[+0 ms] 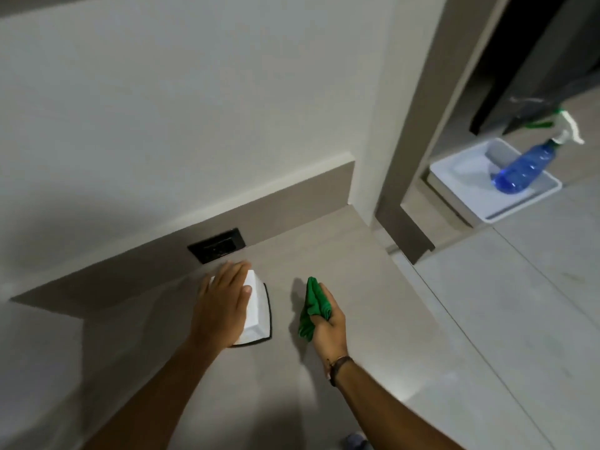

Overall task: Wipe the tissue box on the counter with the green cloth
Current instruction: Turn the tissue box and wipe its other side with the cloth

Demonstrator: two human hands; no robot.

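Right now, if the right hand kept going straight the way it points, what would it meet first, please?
Probably nothing nearby: the right hand, gripping the green cloth, points up the bare counter toward the back ledge. The tissue box lies off to its left. Depth is uncertain.

tissue box (255, 315) on counter (324, 254), cloth (312, 308) right of it; socket (217, 245) behind

Left hand (224, 303) hides most of tissue box (255, 315)

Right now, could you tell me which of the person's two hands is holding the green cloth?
The right hand holds the bunched green cloth. The left hand lies flat on the white tissue box.
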